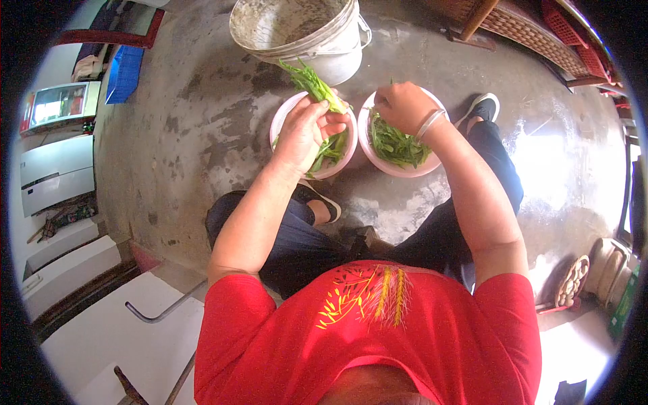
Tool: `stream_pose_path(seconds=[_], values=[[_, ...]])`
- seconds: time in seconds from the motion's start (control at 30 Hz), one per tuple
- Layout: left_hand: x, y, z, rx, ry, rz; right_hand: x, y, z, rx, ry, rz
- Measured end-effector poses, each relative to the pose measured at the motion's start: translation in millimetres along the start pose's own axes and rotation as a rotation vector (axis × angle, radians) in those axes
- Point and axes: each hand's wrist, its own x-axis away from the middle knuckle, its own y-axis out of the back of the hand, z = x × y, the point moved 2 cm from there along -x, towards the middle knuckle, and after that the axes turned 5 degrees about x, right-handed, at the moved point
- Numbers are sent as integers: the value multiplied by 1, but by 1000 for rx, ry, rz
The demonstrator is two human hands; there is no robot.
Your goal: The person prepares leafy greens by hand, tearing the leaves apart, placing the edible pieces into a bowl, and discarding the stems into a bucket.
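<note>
My left hand (307,131) grips a leafy green vegetable (314,88), with its pale stalk end by the fingertips and its leaves pointing up and away. Beneath that hand is a pink-rimmed white bowl (278,120) with green leaves (331,152) in it. My right hand (407,109), a silver bangle on its wrist, is over a second pink-rimmed bowl (398,173). Its fingers are bent together, and whatever they may hold is hidden. More loose green leaves (398,147) lie in this second bowl, partly covered by the hand.
A stained white bucket (337,57) stands on the concrete floor (175,135) just beyond the bowls. My shoes (484,108) are close to both bowls. A blue bin (124,74) is far left, woven furniture (526,30) far right. A bent metal bar (158,316) is at lower left.
</note>
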Motion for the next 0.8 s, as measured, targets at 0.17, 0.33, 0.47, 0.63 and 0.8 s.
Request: stream_pose_path(seconds=[0.17,0.33,0.47,0.63,0.8], values=[[2,0,1,-30,-6,28,4,-5,-9,87,-38,68],[2,1,2,-46,-19,28,8,2,-10,81,-129,114],[3,3,1,-67,-69,-24,-10,-12,-8,78,122,196],[-1,17,2,-88,-147,-119,-71,7,35,-291,128,208],[-6,8,-8,-116,-171,-117,-157,28,37,-372,106,-544]])
